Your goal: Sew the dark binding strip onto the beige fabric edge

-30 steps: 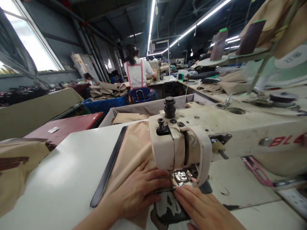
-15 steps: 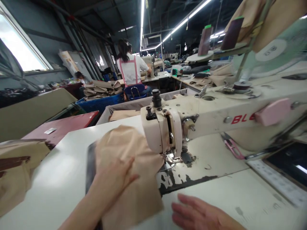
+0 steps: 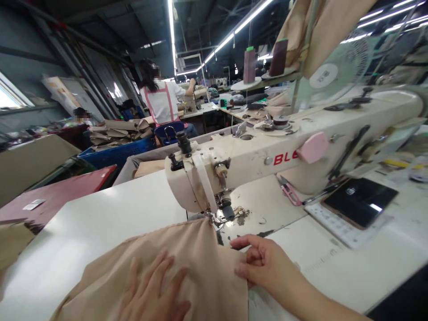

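A beige fabric piece [image 3: 187, 263] is spread on the white table [image 3: 100, 223], its far edge just at the needle of the sewing machine [image 3: 234, 165]. The left hand [image 3: 154, 294] is laid flat on it, fingers spread. The right hand [image 3: 264, 263] is loosely curled at the cloth's right edge; whether that edge is pinched cannot be told. The fabric is judged light, soft and easily shifted, best held flat near its edges.

white table [image 3: 100, 223] under beige fabric [image 3: 187, 254]
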Demonstrator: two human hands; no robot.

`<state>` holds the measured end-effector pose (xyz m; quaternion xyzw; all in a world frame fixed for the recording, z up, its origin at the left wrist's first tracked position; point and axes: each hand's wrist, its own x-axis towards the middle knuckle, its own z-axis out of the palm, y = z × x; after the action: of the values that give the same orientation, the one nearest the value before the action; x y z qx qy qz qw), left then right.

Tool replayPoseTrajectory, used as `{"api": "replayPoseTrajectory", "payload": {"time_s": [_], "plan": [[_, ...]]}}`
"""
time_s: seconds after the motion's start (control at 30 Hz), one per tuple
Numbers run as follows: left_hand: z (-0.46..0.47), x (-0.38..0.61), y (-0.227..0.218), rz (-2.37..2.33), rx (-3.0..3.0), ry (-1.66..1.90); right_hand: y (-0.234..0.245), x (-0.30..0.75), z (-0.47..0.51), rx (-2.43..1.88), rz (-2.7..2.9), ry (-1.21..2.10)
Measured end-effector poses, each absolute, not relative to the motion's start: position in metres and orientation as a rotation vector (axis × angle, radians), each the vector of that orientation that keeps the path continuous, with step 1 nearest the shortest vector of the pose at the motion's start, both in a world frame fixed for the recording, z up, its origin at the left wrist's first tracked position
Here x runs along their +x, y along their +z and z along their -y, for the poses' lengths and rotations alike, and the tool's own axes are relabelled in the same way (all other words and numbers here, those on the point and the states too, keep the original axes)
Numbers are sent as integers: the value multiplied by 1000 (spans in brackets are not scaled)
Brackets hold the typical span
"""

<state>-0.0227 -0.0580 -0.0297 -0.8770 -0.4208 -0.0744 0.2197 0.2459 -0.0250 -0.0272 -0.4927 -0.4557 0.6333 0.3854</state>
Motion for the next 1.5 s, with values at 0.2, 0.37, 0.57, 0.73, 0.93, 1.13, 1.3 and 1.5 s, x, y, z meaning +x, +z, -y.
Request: {"api": "replayPoseTrajectory", "payload": {"time_s": [0.2, 0.37, 0.57, 0.73, 0.93, 1.13, 1.3, 1.5], "plan": [[14, 61, -1, 1417, -3071, -515, -28, 242, 29, -1232, 1151, 1554], [-4, 77, 9, 1597, -3318, -512, -28, 245, 26, -1160, 1161, 1589], [-2, 64, -1, 1779, -3127, -721, -39, 235, 39, -1198, 1266, 1557], [-16, 55, -16, 2052, -2765, -843, -58, 225, 49, -1247, 1543, 1721], [-36, 58, -19, 2217, -2567, -824, -59, 229, 28, -1296, 1550, 1727], [-42, 59, -25, 2291, -2490, -811, -65, 228, 14, -1290, 1599, 1796], [-56, 54, -19, 2260, -2408, -860, -54, 226, 6, -1297, 1656, 1681], [6, 55, -14, 1668, -2327, -908, -35, 258, 22, -1147, 2003, 744]]}}
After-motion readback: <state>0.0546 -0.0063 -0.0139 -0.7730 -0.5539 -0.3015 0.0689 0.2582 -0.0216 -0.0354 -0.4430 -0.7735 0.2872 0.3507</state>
